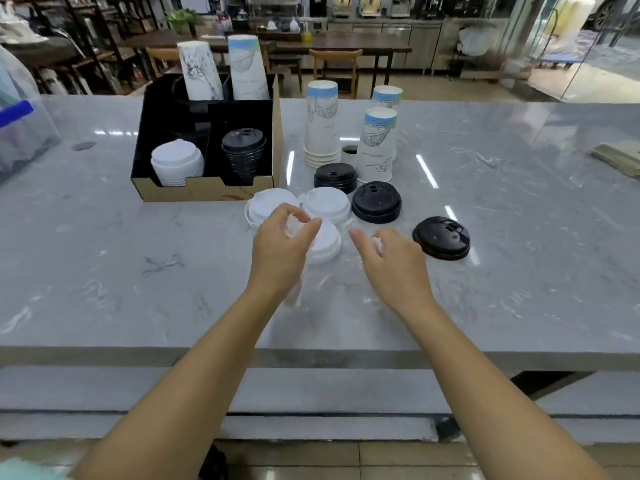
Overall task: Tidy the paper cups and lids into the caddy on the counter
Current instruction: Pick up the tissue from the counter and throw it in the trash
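Observation:
A cardboard caddy (pixel 207 192) with a black inside stands at the back left of the counter. It holds a white lid stack (pixel 176 164), a black lid stack (pixel 244 150) and two upturned cup stacks (pixel 247 69). To its right on the counter are more printed cup stacks (pixel 322 123), (pixel 377 143), a black lid stack (pixel 335 176) and single black lids (pixel 376 201), (pixel 441 238). My left hand (pixel 280 244) curls over the left edge of a loose white lid (pixel 327 244); whether it grips is unclear. Other white lids (pixel 268 204), (pixel 325 202) lie just beyond. My right hand (pixel 391 261) hovers beside, fingers apart.
A small cup with a dark inside (pixel 349 152) sits between the cup stacks. A clear plastic bag (pixel 20 133) rests at the counter's left end, and folded brown paper (pixel 620 161) at the right end. The grey marble counter (pixel 138 271) has its front edge close below my forearms.

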`<state>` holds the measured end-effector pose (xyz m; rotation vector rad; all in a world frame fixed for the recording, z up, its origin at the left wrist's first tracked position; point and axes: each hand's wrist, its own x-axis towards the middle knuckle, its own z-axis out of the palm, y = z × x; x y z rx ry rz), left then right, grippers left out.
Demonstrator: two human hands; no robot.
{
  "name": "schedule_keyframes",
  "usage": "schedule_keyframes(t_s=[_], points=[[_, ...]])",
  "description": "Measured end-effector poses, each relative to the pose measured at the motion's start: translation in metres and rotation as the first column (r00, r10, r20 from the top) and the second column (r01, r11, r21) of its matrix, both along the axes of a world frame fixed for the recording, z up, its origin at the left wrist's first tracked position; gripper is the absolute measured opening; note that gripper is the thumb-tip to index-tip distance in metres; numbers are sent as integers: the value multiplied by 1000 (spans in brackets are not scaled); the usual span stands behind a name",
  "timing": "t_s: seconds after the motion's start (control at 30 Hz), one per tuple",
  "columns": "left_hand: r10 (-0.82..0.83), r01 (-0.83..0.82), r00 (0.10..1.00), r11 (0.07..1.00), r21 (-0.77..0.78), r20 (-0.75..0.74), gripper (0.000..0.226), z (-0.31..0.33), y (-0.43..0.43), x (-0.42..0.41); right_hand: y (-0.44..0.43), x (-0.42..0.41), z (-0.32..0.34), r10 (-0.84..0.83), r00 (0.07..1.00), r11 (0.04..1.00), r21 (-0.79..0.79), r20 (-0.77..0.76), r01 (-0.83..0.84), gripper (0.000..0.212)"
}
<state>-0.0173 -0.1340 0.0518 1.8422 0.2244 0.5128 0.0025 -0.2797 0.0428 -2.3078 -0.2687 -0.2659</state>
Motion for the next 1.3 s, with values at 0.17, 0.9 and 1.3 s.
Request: schedule_keyframes(t_s=[0.17,0.9,1.3], points=[[259,-252,962,964,-85,89,46,5,64,-57,65,-45,-2,203,978,978,39,40,-205,49],[477,-848,515,401,-345,-712,52,-259,261,-321,305,-232,-257,352,574,913,137,-740,-384,51],[164,-839,544,75,-539,-823,69,-459,279,-318,342,-225,-455,249,328,954,173,-911,-244,31]])
